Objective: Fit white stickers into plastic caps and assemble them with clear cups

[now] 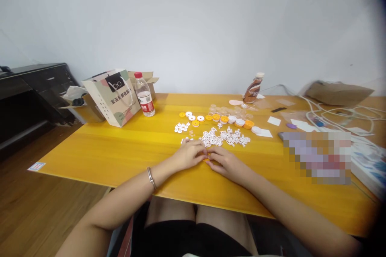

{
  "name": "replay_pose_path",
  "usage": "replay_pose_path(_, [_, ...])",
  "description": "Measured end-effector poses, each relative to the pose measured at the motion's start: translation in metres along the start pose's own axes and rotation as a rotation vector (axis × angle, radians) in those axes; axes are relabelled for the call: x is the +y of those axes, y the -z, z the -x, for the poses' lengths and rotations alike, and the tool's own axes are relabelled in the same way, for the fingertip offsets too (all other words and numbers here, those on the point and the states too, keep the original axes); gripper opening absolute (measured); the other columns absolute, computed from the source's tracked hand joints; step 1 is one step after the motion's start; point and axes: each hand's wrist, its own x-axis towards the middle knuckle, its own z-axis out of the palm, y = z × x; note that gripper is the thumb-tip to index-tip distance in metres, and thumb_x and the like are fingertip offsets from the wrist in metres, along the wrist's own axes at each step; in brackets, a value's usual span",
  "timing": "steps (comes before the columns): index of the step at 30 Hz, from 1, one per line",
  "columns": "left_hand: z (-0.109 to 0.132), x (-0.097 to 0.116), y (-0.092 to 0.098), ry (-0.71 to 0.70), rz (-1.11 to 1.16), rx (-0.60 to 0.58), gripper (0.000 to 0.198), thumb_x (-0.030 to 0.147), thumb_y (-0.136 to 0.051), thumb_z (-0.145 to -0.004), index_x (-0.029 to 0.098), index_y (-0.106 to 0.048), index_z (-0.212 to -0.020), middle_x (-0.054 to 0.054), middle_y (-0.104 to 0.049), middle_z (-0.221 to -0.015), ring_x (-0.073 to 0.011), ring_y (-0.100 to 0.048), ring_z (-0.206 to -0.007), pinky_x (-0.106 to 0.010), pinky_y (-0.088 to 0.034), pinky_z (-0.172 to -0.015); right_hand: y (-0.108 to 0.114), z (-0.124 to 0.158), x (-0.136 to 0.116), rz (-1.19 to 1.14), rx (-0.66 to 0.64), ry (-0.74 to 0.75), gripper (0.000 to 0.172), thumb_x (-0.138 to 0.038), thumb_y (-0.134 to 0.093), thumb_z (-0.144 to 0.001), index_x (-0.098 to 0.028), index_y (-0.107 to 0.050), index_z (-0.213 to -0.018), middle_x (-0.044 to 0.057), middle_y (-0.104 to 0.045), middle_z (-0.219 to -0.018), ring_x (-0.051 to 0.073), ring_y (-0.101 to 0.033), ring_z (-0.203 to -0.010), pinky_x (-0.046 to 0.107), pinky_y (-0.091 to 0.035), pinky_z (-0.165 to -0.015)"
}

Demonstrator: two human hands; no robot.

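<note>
Hands (190,155) together, fingertips on small orange piece (206,160), white plastic parts (211,138) just beyond.

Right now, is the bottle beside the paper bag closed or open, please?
Closed: a red cap sits on top of the bottle. How tightly, I cannot tell.

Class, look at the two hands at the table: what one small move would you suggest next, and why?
Perhaps steady the small orange piece with the left hand and press it gently with the right hand, since both hands meet around it, hiding most of it.
</note>
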Motion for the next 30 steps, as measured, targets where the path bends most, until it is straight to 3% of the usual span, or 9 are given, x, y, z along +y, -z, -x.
replay_pose_path(3, [0.002,0.0,0.001,-0.028,-0.024,0.019,0.015,0.03,-0.048,-0.085,0.02,-0.059,-0.084,-0.001,-0.06,-0.089,-0.0145,-0.054,-0.088,-0.032,-0.029,-0.082,-0.002,-0.001,0.0,-0.119,0.049,-0.08,0.011,-0.023,-0.05,-0.082,-0.021,-0.06,-0.082,0.008,-0.06,-0.094,0.019,-0.057,-0.087,0.035,-0.048,-0.078])
replay_pose_path(7, [-0.001,-0.002,0.007,-0.034,-0.052,0.174,0.016,0.031,-0.046,-0.085,0.02,-0.058,-0.087,-0.001,-0.06,-0.089,-0.0141,-0.053,-0.088,-0.034,-0.027,-0.085,0.001,-0.015,0.002,-0.501,0.149,-0.319,0.015,-0.033,-0.053,-0.08,-0.019,-0.057,-0.076,0.004,-0.061,-0.08,0.015,-0.06,-0.075,0.031,-0.051,-0.071])
replay_pose_path(10, [-0.01,-0.006,0.023,-0.031,-0.097,0.274,0.018,0.033,-0.046,-0.085,0.02,-0.059,-0.085,-0.001,-0.061,-0.088,-0.0141,-0.053,-0.086,-0.034,-0.025,-0.085,0.011,-0.034,0.004,-0.752,0.195,-0.425,0.021,-0.038,-0.062,-0.072,-0.019,-0.055,-0.075,0.001,-0.062,-0.076,0.014,-0.061,-0.073,0.031,-0.051,-0.074])
replay_pose_path(13, [-0.022,-0.01,0.045,-0.071,-0.145,0.286,0.021,0.034,-0.045,-0.086,0.02,-0.06,-0.084,-0.002,-0.062,-0.089,-0.0146,-0.054,-0.086,-0.034,-0.025,-0.084,0.021,-0.052,0.004,-0.858,0.272,-0.478,0.027,-0.038,-0.07,-0.063,-0.019,-0.054,-0.074,0.0,-0.062,-0.077,0.013,-0.061,-0.075,0.032,-0.05,-0.077])
replay_pose_path(17, [-0.036,-0.015,0.062,-0.147,-0.243,0.24,0.021,0.031,-0.042,-0.087,0.021,-0.061,-0.087,-0.002,-0.062,-0.091,-0.0146,-0.053,-0.089,-0.035,-0.023,-0.086,0.02,-0.06,0.006,-0.932,0.397,-0.507,0.028,-0.037,-0.07,-0.063,-0.019,-0.055,-0.078,0.0,-0.063,-0.082,0.012,-0.061,-0.074,0.033,-0.051,-0.078])
replay_pose_path(21, [-0.04,-0.019,0.053,-0.21,-0.274,0.217,0.023,0.033,-0.042,-0.087,0.02,-0.06,-0.087,-0.004,-0.06,-0.089,-0.0151,-0.053,-0.088,-0.036,-0.025,-0.086,0.013,-0.052,0.011,-0.947,0.429,-0.522,0.026,-0.035,-0.07,-0.064,-0.019,-0.056,-0.079,0.001,-0.064,-0.081,0.013,-0.061,-0.074,0.033,-0.051,-0.077])
replay_pose_path(26, [-0.032,-0.027,0.042,-0.266,0.012,0.231,0.024,0.036,-0.046,-0.085,0.018,-0.058,-0.095,-0.007,-0.056,-0.093,-0.0148,-0.052,-0.09,-0.029,-0.037,-0.08,0.012,-0.046,0.01,-0.875,0.406,-0.52,0.025,-0.034,-0.069,-0.065,-0.018,-0.058,-0.08,0.002,-0.065,-0.083,0.014,-0.062,-0.078,0.033,-0.049,-0.08])
replay_pose_path(30, [-0.024,-0.039,0.046,-0.174,0.227,0.15,0.023,0.034,-0.048,-0.084,0.017,-0.057,-0.095,-0.005,-0.058,-0.09,-0.0132,-0.054,-0.083,-0.027,-0.042,-0.077,0.015,-0.046,0.008,-0.772,0.394,-0.51,0.027,-0.037,-0.069,-0.064,-0.018,-0.058,-0.08,0.005,-0.065,-0.085,0.016,-0.061,-0.081,0.035,-0.048,-0.082])
